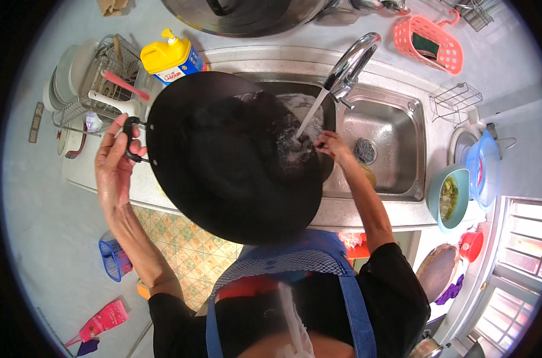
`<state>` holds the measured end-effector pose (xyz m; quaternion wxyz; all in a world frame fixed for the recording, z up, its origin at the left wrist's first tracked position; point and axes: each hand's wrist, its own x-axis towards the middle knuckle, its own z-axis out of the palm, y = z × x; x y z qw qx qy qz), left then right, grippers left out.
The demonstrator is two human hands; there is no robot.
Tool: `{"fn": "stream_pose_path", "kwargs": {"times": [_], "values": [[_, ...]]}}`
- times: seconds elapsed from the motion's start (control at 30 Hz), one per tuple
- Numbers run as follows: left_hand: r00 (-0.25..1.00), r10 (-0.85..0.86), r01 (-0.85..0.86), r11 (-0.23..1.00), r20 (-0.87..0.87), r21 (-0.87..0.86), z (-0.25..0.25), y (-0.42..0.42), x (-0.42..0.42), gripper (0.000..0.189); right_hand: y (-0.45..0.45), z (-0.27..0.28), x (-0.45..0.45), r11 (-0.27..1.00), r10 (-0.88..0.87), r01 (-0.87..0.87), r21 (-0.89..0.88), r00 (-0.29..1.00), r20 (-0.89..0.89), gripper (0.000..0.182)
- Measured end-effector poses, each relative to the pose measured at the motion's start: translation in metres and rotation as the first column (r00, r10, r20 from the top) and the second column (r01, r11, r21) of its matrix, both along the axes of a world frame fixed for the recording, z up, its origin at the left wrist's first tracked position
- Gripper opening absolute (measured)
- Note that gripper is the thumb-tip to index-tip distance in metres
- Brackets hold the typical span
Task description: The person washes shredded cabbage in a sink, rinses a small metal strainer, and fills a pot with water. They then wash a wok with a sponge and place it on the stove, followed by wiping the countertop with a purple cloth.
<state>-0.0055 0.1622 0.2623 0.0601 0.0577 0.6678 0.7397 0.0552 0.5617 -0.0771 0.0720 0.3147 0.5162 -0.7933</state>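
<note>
A large black wok (217, 170) is held tilted over the left basin of a steel double sink. My left hand (116, 152) grips its black loop handle (130, 138). From the chrome faucet (353, 62), running water (313, 112) falls near the wok's right side, where it foams. My right hand (331, 145) is at that right side with curled fingers; a small dark piece shows at the fingertips, possibly the other handle, and whether it is gripped is unclear. A steel wool scrubber (365, 151) lies at the drain of the right basin (387, 134).
A yellow detergent bottle (165, 56) and a wire dish rack (112, 76) stand behind and left. A pink basket (427, 44) hangs on the wall at right. A teal bowl with greens (449, 197) sits right of the sink. A large lid (248, 18) is at the back.
</note>
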Motion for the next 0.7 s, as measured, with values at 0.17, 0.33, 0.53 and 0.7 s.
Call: {"fn": "stream_pose_path", "kwargs": {"times": [0.17, 0.33, 0.53, 0.7], "values": [[0.992, -0.067, 0.065, 0.998, -0.106, -0.026, 0.044, 0.056, 0.018, 0.047, 0.020, -0.027, -0.032, 0.912, -0.128, 0.243, 0.330, 0.934, -0.335, 0.028], [0.984, -0.086, 0.070, 0.992, -0.159, -0.108, 0.059, 0.089, 0.022, 0.048, 0.050, 0.029, -0.044, 0.824, -0.406, 0.545, 0.157, 0.760, -0.507, 0.020], [0.968, 0.007, -0.073, 0.964, -0.250, -0.255, 0.076, 0.054, 0.019, 0.048, 0.065, 0.035, -0.036, 0.922, -0.385, 0.368, -0.116, 0.853, -0.351, 0.029], [0.959, 0.040, -0.122, 0.952, -0.280, -0.282, 0.080, 0.056, 0.026, 0.052, -0.052, 0.002, 0.006, 0.951, 0.286, -0.267, 0.153, 0.951, -0.119, 0.054]]}}
